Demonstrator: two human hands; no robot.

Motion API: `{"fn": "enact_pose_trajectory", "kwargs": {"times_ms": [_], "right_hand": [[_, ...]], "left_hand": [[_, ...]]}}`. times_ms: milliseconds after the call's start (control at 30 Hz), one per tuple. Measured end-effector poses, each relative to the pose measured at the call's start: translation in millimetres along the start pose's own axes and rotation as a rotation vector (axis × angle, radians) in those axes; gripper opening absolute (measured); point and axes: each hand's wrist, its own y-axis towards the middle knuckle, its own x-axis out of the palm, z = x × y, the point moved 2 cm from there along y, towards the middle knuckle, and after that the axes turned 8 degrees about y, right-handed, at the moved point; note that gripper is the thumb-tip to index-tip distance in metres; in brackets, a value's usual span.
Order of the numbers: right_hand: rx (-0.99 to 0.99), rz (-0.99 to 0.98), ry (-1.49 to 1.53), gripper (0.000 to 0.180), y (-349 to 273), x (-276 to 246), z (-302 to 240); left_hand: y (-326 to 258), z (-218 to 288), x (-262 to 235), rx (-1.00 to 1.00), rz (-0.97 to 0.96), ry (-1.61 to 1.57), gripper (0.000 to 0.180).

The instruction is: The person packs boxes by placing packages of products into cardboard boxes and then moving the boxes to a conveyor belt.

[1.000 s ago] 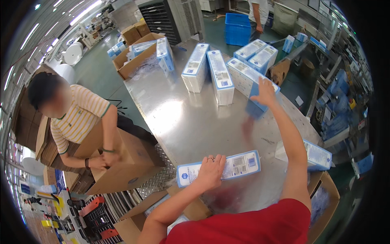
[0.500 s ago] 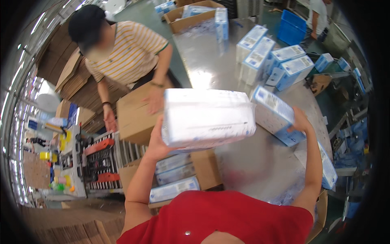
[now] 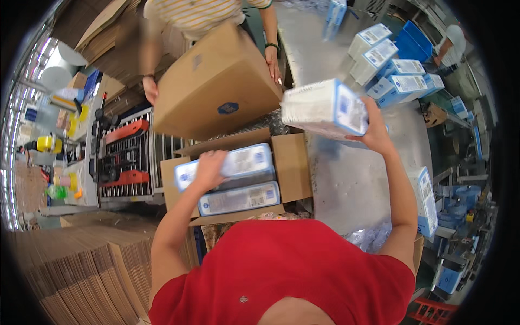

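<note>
- Blue-and-white pack [image 3: 246,160], raised half a second ago, is now at the mouth of the open cardboard carton [image 3: 291,168], gripped by my left hand [image 3: 210,169].
- My right hand [image 3: 375,130] clasps another pack [image 3: 319,105] above the metal table [image 3: 349,189], so neither hand is free.

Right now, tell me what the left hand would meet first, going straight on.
Past the pack under it, the left hand would probably meet the far carton flap; depth is unclear.

Desk [image 3: 349,187] is showing smooth, shiny metal. Open carton [image 3: 291,169] is reading as matt cardboard. Lifted blue-and-white pack [image 3: 316,104] is looking smooth, slightly glossy. Crumpled film [image 3: 372,236] is reading as clear, glossy plastic. Red shirt [image 3: 276,249] is showing matt cloth.
</note>
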Motion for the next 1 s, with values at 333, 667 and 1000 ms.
{"fn": "enact_pose_trajectory", "kwargs": {"times_ms": [333, 667, 1000], "right_hand": [[-0.25, -0.161, 0.302, 0.078, 25.1, 146.7, -165.4], [-0.107, -0.332, -0.354, 0.077, 22.6, 434.2, -40.7], [-0.098, -0.518, -0.195, 0.065, 46.1, 449.5, -84.6]], "left_hand": [[-37.3, 22.0, 113.2, 0.02, -0.165, -0.019, 0.073], [-85.9, -41.4, 15.2, -0.256, -0.139, -0.053, 0.073], [-190.8, -175.9, 75.7, -0.722, -0.028, -0.879, 0.029]]}}
